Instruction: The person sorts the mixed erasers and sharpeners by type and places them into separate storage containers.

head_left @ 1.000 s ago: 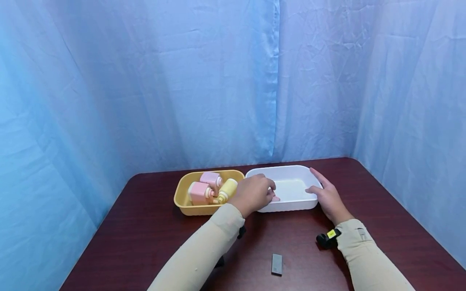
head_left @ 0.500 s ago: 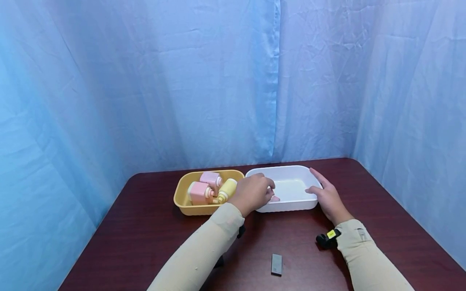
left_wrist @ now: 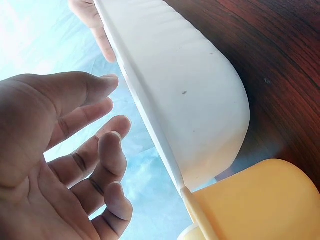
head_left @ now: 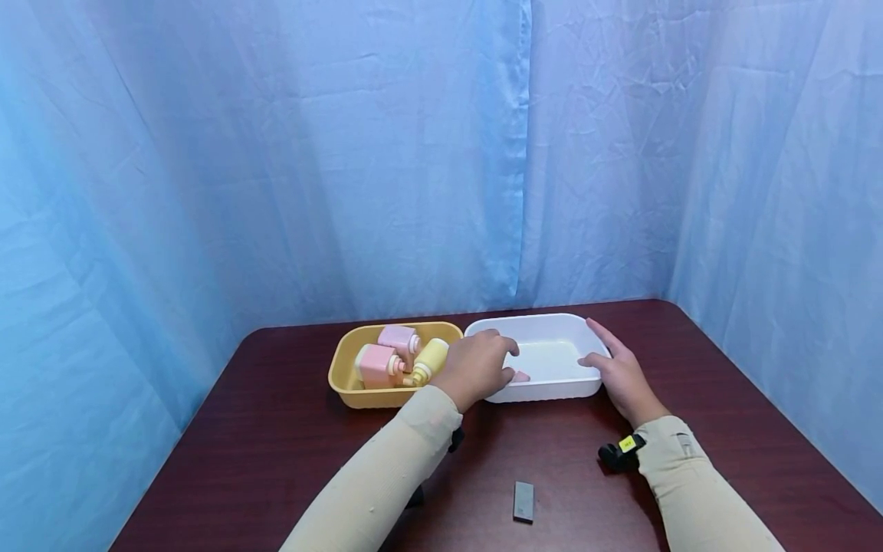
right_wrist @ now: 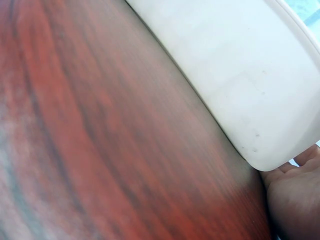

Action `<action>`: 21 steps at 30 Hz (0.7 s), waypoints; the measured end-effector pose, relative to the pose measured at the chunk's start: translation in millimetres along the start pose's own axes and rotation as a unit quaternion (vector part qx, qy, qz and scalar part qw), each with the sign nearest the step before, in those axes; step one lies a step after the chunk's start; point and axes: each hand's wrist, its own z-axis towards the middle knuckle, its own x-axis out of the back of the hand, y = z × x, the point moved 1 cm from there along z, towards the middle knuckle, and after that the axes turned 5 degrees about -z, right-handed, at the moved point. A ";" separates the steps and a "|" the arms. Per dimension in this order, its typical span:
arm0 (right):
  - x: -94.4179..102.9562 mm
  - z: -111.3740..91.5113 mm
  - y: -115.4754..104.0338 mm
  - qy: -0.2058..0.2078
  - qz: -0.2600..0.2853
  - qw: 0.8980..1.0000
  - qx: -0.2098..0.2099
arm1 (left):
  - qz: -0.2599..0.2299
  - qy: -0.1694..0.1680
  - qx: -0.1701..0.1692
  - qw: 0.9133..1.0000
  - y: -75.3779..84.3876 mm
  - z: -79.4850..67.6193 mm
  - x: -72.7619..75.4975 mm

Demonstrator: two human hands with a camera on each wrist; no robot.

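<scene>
My left hand hovers over the left end of a white plastic basin. Its fingers are loosely bent and apart, with nothing between them in the left wrist view. Just beyond the fingertips, a small pink piece shows inside the basin by the front wall; the rest of it is hidden. My right hand holds the basin's right end, thumb over the rim and fingers along the outside. In the right wrist view, part of that hand shows at the basin's corner.
Left of the white basin, close beside it, stands a yellow basin. In it lie a pink bottle, a paler pink bottle and a yellow bottle. A small grey block lies nearer on the dark red table. Blue curtains hang behind.
My left fingers have opened and drawn slightly left, letting go of the pink piece, which stays in the white basin. The right hand keeps its hold.
</scene>
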 end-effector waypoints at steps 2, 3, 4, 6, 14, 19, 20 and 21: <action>-0.1 -0.5 -0.6 0.000 0.000 1.000 -0.001 | 0.001 -0.006 0.006 1.000 0.3 -0.3 0.5; -0.1 -0.5 -0.8 0.000 0.000 1.000 -0.002 | 0.003 -0.008 0.008 1.000 0.5 -0.4 0.9; -0.1 -0.4 -0.8 0.001 -0.001 1.000 -0.002 | 0.003 -0.008 0.009 1.000 0.7 -0.7 1.4; -0.5 -1.0 -1.9 0.000 -0.002 1.000 -0.002 | 0.003 -0.012 0.012 1.000 1.1 -1.4 2.5; -0.2 0.4 -1.1 0.001 -0.008 1.000 -0.004 | -0.001 -0.009 0.013 1.000 0.0 -5.0 8.2; -0.7 1.0 0.8 0.001 -0.008 1.000 -0.004 | 0.001 -0.002 0.006 1.000 -2.0 -10.4 11.7; -0.7 0.9 1.0 0.000 -0.008 1.000 -0.004 | 0.000 0.000 0.005 1.000 -2.3 -12.0 13.1; -0.7 0.8 1.0 0.001 -0.007 1.000 -0.003 | -0.003 0.001 0.005 1.000 -2.8 -13.7 14.2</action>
